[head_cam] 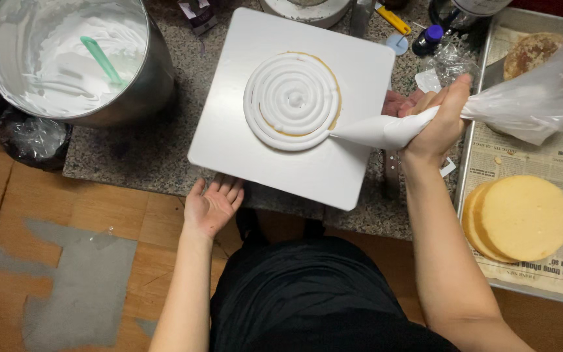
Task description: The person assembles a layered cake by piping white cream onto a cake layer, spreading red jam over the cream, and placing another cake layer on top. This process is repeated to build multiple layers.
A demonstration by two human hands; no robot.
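Currently, your right hand (434, 120): grip pressed tight around a white piping bag (386, 130), its tip touching the edge of the cream spiral (292, 100) on a round cake layer; your left hand (212, 207): grip spread, palm up, fingertips touching the near edge of the white square board (242, 140) on the table (144, 156); metal bowl (73, 55) of cream far left; tray (470, 156) with yellow sponge rounds (519, 218) right.

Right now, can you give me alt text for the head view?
The right hand squeezes a piping bag, laying white cream rings on a round cake layer on a square white board. The left hand lies open at the board's near edge.
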